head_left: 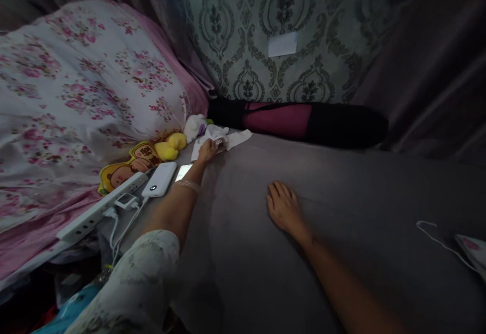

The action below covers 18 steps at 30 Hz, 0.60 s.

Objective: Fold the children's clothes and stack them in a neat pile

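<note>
My left hand (207, 151) reaches far forward, its fingers closed on a crumpled white cloth (237, 139) at the back left of the grey bed sheet (243, 233). What kind of cloth it is I cannot make out. Under my left forearm lies a phone (184, 172) with a lit screen. My right hand (281, 204) rests flat on the sheet, fingers stretched out and holding nothing. A white power bank (160, 179) with a cable plugged in sits left of my left forearm.
A long white power strip (102, 207) holds plugs and cables. Yellow plush toys (170, 148) and a white plush toy (194, 126) line the floral curtain (94, 81). Along the wall lies a long black and maroon bag (277, 121). At right is a white cable (440, 243).
</note>
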Each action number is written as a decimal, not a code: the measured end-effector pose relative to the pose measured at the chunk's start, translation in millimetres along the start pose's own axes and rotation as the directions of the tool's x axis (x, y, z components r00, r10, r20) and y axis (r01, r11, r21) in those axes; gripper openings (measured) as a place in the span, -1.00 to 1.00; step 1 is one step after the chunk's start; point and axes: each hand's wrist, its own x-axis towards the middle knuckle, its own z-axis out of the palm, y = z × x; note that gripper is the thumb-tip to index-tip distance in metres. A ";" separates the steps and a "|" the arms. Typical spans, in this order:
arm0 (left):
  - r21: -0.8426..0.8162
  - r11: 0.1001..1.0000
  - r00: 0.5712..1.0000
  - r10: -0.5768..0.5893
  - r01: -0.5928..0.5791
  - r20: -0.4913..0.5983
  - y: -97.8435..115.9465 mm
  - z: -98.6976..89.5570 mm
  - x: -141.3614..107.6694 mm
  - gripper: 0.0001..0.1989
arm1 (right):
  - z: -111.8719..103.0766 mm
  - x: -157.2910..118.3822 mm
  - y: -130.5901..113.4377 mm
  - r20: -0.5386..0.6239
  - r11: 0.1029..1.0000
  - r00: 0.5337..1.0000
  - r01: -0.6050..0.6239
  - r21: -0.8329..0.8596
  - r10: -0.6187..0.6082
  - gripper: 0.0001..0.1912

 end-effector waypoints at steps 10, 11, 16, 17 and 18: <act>-0.472 0.880 0.988 0.111 -0.049 0.105 87.3 65.7 -63.4 -0.79 | 1.5 -1.5 3.7 -0.015 0.996 1.000 0.002 0.084 -0.001 -0.51; -0.502 0.864 0.982 0.125 -0.037 0.142 94.9 69.8 -69.8 -0.79 | 1.0 -1.1 5.5 -0.010 0.994 1.000 -0.001 0.109 0.002 -0.52; -0.610 0.792 0.925 0.222 0.013 0.309 132.6 73.3 -105.1 -0.81 | -5.0 8.9 24.7 -0.002 0.942 0.998 -0.066 0.328 0.071 -0.62; -0.629 0.778 0.910 0.246 0.019 0.332 139.8 70.2 -112.7 -0.82 | -6.9 11.6 30.7 -0.012 0.922 0.993 -0.107 0.372 0.119 -0.64; -0.644 0.765 0.897 0.278 0.010 0.344 146.7 66.1 -120.1 -0.82 | -9.0 14.0 37.3 -0.026 0.898 0.982 -0.161 0.409 0.188 -0.66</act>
